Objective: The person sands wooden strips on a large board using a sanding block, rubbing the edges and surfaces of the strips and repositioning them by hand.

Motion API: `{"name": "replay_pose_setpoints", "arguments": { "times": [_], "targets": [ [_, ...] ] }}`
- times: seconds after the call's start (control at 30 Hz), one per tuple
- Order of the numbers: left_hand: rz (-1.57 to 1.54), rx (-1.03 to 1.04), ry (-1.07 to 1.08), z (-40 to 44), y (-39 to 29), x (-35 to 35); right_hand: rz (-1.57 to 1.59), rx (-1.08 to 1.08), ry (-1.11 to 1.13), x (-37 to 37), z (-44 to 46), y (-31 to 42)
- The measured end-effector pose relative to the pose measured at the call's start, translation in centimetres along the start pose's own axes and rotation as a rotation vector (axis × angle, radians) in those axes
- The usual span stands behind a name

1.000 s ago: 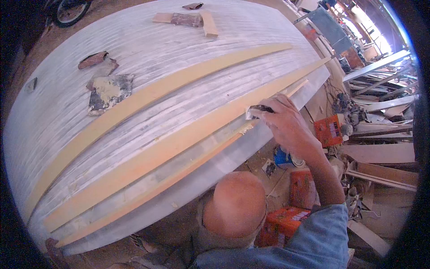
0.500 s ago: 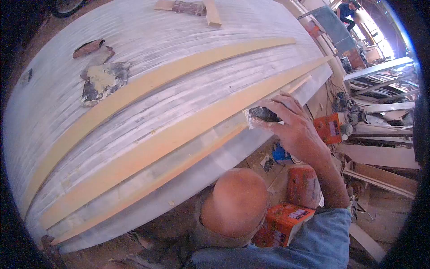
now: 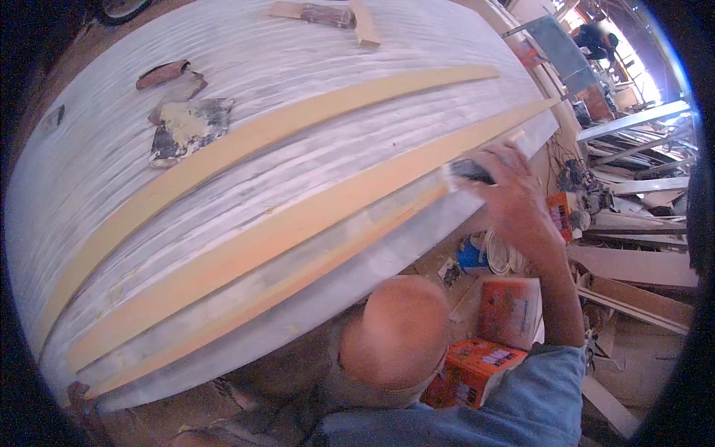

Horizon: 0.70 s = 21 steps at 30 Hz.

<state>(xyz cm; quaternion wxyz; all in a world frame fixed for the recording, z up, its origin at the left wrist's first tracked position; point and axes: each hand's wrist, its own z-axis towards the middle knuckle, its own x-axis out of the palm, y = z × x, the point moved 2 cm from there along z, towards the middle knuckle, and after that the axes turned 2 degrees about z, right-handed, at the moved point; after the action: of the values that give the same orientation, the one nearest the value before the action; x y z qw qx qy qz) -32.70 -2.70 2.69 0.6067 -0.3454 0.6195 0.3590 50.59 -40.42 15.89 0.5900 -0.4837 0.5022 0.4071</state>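
Observation:
My right hand [image 3: 514, 182] is closed around a dark block with a whitish edge [image 3: 474, 173]; motion blurs both. The block rests on or just over the lowest pale wooden strip [image 3: 357, 238], towards its far right end. This strip runs along a whitish ribbed surface like a boat's hull [image 3: 320, 164]. Just above it lies a wider yellowish strip [image 3: 298, 212], and higher up a curved one [image 3: 298, 112]. My left hand cannot be made out.
On the hull lie a dark board smeared with cream paste [image 3: 190, 130], a curled reddish-brown piece [image 3: 164, 74] and wooden pieces [image 3: 365, 22]. Below stand orange boxes [image 3: 480, 365] and a blue container [image 3: 473, 255]. Planks [image 3: 633, 264] crowd the right; a person [image 3: 596, 41] is far behind.
My right hand has slid the block up and right along the strip. The whole view has shifted slightly to the right. The distant person has changed posture.

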Motion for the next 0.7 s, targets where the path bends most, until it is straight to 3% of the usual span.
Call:
{"name": "replay_pose_setpoints", "arguments": {
  "times": [0.07, 0.17, 0.53, 0.6, 0.67, 0.7],
  "targets": [
    [-0.008, -0.004, -0.008, -0.5, 0.2, 0.2, -0.074, 0.104, 0.014, -0.1, -1.2, -1.2],
    [-0.012, -0.007, -0.017, -1.3, -0.2, 0.5, 0.291, 0.288, -0.157, 0.5, -2.3, -1.0],
    [-0.042, 0.013, -0.102, -3.7, -0.9, 0.7, 0.220, 0.164, -0.203, 1.6, 0.6, 2.1],
    [-0.016, -0.005, -0.110, -2.9, -6.6, -2.2, 0.229, 0.133, -0.194, 1.7, 0.9, 2.2],
    [0.041, -0.046, -0.115, -2.3, -8.3, -4.0, 0.233, 0.164, -0.190, 2.3, 0.8, 2.1],
    [-0.141, -0.202, -0.130, -2.2, -7.7, -3.4, 0.281, 0.120, -0.233, 3.0, 0.5, 1.2]
  ]
}}
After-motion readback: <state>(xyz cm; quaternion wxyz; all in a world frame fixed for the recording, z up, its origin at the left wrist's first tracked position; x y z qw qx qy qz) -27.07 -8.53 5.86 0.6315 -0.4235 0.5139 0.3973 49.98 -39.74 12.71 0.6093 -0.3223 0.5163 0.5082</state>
